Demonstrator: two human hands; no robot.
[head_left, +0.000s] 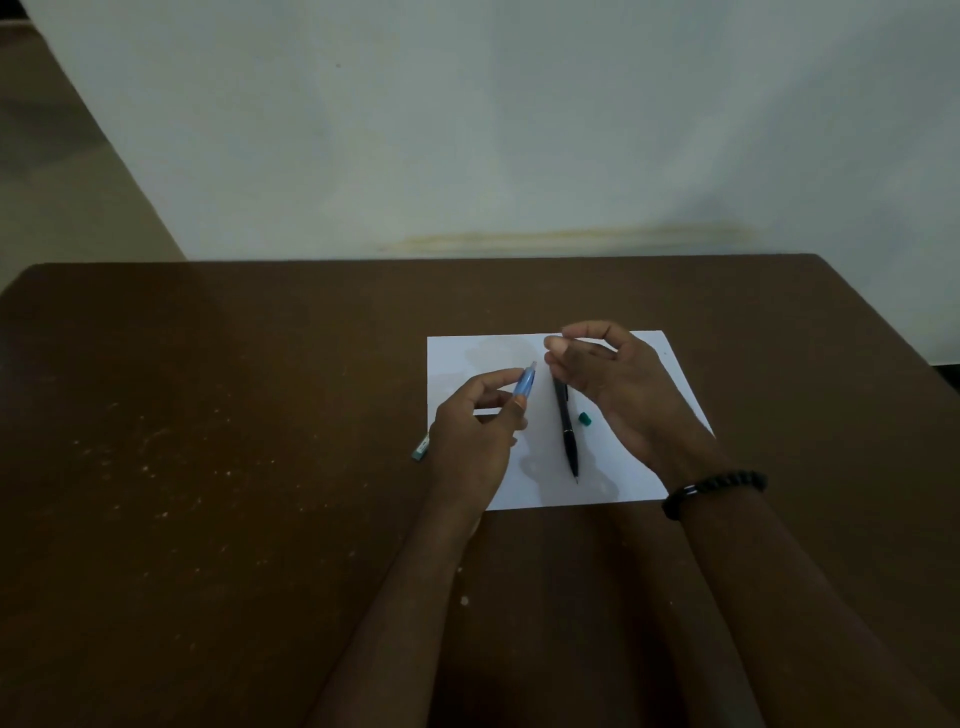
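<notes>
1. Blue plastic marks the thing we are working on: a blue pen (525, 383), held tilted above the sheet of paper (613, 467), its pale end pointing up toward our right hand (613, 384).
2. Our left hand (475, 441) grips the pen's lower barrel between the thumb and curled fingers.
3. Our right hand hovers just beside that pale end, thumb and forefinger pinched together. We cannot tell whether anything small sits in the pinch.
4. We judge the work to be about midway. The pen looks opened at its top, a small green cap (585, 419) lies loose on the paper, and fitting the pieces together is not yet done.
5. Between our hands a black pen (567, 426) lies whole on the paper. It is slim, round and slightly glossy, with its fine tip toward us.
6. The paper is white, smooth and flat. The bench (208, 415) is dull brown with rounded corners, and pale crumbs speckle its left side.
7. A small pale-teal piece (421, 448) lies on the bench at the paper's left edge, just beside our left hand. A dark beaded bracelet (714, 488) circles our right wrist.
</notes>
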